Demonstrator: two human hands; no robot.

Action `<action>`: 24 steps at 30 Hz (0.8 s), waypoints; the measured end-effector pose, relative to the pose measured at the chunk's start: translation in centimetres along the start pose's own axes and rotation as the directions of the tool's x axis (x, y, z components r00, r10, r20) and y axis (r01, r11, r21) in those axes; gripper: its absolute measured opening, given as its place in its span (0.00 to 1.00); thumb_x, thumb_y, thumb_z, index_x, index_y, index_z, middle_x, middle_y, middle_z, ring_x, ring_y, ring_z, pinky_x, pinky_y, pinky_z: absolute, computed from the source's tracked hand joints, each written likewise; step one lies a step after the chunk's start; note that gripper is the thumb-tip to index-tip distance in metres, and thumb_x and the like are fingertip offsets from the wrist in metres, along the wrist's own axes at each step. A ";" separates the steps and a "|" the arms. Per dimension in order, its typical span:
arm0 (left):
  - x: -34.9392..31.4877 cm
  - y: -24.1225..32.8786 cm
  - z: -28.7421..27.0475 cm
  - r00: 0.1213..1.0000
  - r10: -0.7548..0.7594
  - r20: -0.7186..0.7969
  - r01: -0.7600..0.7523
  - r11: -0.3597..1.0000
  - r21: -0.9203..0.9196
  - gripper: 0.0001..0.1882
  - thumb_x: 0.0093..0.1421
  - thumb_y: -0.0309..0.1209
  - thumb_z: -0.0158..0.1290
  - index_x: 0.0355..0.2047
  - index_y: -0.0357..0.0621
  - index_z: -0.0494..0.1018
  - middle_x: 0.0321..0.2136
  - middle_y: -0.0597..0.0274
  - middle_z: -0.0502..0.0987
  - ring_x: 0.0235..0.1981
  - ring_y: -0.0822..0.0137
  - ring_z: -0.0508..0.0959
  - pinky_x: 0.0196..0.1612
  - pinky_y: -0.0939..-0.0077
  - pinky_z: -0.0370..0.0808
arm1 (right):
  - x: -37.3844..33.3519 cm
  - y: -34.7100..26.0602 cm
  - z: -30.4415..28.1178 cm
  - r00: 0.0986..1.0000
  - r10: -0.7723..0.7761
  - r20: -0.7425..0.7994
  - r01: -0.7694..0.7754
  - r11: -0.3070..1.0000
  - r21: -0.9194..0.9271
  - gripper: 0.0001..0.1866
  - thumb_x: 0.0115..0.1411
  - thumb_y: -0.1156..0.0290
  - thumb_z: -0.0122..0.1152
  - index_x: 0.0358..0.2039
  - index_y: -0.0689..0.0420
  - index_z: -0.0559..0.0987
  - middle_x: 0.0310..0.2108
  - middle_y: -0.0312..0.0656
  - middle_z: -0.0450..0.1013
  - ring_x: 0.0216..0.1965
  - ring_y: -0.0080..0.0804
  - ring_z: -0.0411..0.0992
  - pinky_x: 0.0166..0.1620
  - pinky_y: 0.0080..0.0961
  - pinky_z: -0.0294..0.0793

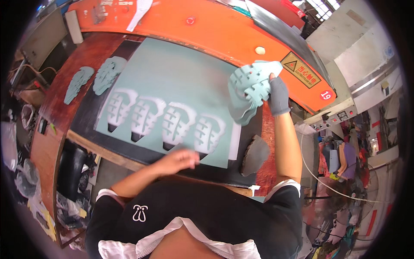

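Observation:
In my raised right hand (278,96), which wears a grey fingerless glove, are pale green slotted cut-outs (253,84), several in a stack, shaped like sandal uppers. My bare left hand (183,159) hovers at the near edge of a pale green sheet (181,73); motion blurs its fingers, and nothing shows clearly in them. Along that edge runs a row of cut shapes, among them a slotted one (177,123) just beyond my left hand. Black shows through at the near ends of these shapes. Two more green cut-outs, one slotted (108,75) and one narrower (79,85), lie to the left.
Across the far side stretches an orange machine beam (207,30) with a warning plate. The sheet lies on a black board (114,139) over a reddish table (88,49). A dark grey piece (256,155) rests at the right. Coloured scraps (336,162) pile up further right.

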State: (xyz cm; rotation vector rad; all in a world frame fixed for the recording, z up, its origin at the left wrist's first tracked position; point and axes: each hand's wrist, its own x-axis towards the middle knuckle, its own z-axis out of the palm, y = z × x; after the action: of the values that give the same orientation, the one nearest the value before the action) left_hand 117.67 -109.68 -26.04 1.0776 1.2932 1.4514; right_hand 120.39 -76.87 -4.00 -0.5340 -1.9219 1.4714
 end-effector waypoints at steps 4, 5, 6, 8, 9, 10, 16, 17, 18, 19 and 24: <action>0.5 7.9 -1.9 0.736 0.484 -0.473 -0.121 0.781 0.612 0.38 0.50 0.35 0.61 0.59 0.38 0.56 0.55 0.52 0.63 0.56 0.60 0.64 0.57 0.65 0.62 | -7.0 -0.6 4.1 0.951 -0.078 0.300 0.049 0.994 0.102 0.18 0.62 0.57 0.50 0.35 0.61 0.74 0.29 0.36 0.71 0.30 0.21 0.67 0.35 0.23 0.68; 1.0 9.7 -2.0 0.667 0.576 -0.473 -0.090 0.692 0.716 0.43 0.47 0.35 0.63 0.59 0.38 0.54 0.56 0.50 0.62 0.57 0.59 0.63 0.57 0.64 0.61 | -8.1 -1.1 4.7 0.935 0.011 0.355 0.041 0.990 -0.138 0.19 0.62 0.57 0.49 0.40 0.62 0.74 0.32 0.36 0.72 0.32 0.20 0.68 0.37 0.21 0.69; 1.5 11.1 -2.0 0.681 0.576 -0.452 -0.093 0.681 0.727 0.43 0.46 0.35 0.64 0.59 0.38 0.55 0.55 0.50 0.63 0.57 0.59 0.64 0.57 0.64 0.62 | -9.5 -1.2 5.7 0.892 -0.031 0.451 0.060 0.997 -0.049 0.20 0.62 0.57 0.49 0.42 0.62 0.74 0.33 0.36 0.72 0.33 0.20 0.68 0.38 0.21 0.69; 1.8 13.0 -2.0 0.693 0.607 -0.390 -0.128 0.635 0.762 0.44 0.44 0.34 0.65 0.59 0.38 0.55 0.54 0.50 0.64 0.56 0.59 0.65 0.56 0.64 0.62 | -12.0 -1.1 7.5 0.843 -0.035 0.537 0.036 0.999 0.010 0.21 0.63 0.57 0.48 0.44 0.63 0.73 0.34 0.37 0.72 0.36 0.21 0.68 0.40 0.22 0.69; 1.6 13.3 -1.9 0.744 0.497 -0.446 -0.097 0.741 0.664 0.44 0.44 0.34 0.65 0.59 0.39 0.56 0.53 0.50 0.65 0.55 0.59 0.66 0.56 0.64 0.63 | -13.0 -1.1 8.3 0.805 -0.073 0.589 0.046 0.997 0.061 0.21 0.63 0.57 0.48 0.44 0.63 0.73 0.34 0.36 0.72 0.37 0.21 0.68 0.40 0.22 0.69; 1.4 13.5 -2.1 0.776 0.416 -0.473 -0.090 0.816 0.571 0.44 0.44 0.34 0.65 0.59 0.39 0.56 0.52 0.50 0.66 0.54 0.60 0.66 0.55 0.65 0.64 | -13.6 -1.1 9.0 0.790 -0.019 0.613 -0.038 0.996 0.080 0.20 0.62 0.60 0.49 0.48 0.63 0.70 0.39 0.38 0.71 0.40 0.23 0.67 0.44 0.24 0.68; -2.6 12.1 -5.8 0.817 0.300 -0.492 -0.087 0.909 0.408 0.36 0.45 0.34 0.65 0.53 0.41 0.63 0.44 0.56 0.71 0.46 0.66 0.70 0.50 0.70 0.68 | -16.2 -0.6 14.2 0.717 -0.113 0.688 0.093 0.993 0.066 0.25 0.60 0.68 0.51 0.56 0.63 0.62 0.48 0.40 0.67 0.49 0.26 0.63 0.52 0.27 0.63; -3.4 11.9 -6.8 0.828 0.279 -0.486 -0.075 0.915 0.397 0.35 0.45 0.34 0.65 0.52 0.41 0.64 0.44 0.57 0.71 0.46 0.67 0.70 0.50 0.70 0.68 | -16.2 -0.6 15.4 0.726 -0.091 0.682 0.097 0.995 0.030 0.24 0.60 0.68 0.52 0.55 0.63 0.63 0.47 0.40 0.68 0.48 0.26 0.64 0.52 0.27 0.64; -4.3 11.6 -8.0 0.841 0.268 -0.470 -0.082 0.922 0.379 0.34 0.45 0.35 0.65 0.51 0.41 0.64 0.43 0.57 0.71 0.46 0.67 0.70 0.49 0.70 0.68 | -15.9 -0.7 16.9 0.712 -0.056 0.700 0.071 0.997 0.007 0.23 0.59 0.69 0.52 0.54 0.63 0.64 0.46 0.39 0.68 0.47 0.26 0.65 0.51 0.26 0.65; -5.5 11.2 -9.4 0.830 0.268 -0.490 -0.085 0.928 0.363 0.34 0.45 0.35 0.64 0.51 0.40 0.64 0.43 0.56 0.71 0.46 0.66 0.70 0.50 0.70 0.68 | -15.6 -0.8 18.5 0.709 -0.010 0.705 0.047 0.998 -0.033 0.22 0.59 0.69 0.52 0.54 0.63 0.65 0.45 0.39 0.69 0.46 0.26 0.66 0.50 0.26 0.65; -12.4 6.9 -19.0 0.642 0.398 -0.656 -0.206 0.913 0.352 0.34 0.50 0.38 0.62 0.53 0.38 0.60 0.46 0.51 0.69 0.46 0.61 0.71 0.50 0.68 0.68 | -13.1 -1.9 30.6 0.670 -0.013 0.742 0.109 0.991 -0.082 0.18 0.59 0.72 0.52 0.50 0.63 0.69 0.42 0.38 0.71 0.43 0.25 0.68 0.47 0.24 0.68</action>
State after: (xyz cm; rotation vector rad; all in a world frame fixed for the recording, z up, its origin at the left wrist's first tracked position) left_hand 101.63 -126.48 -21.23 0.9330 1.9542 2.1538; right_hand 108.18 -107.21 -10.30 0.1462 -2.6297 1.6885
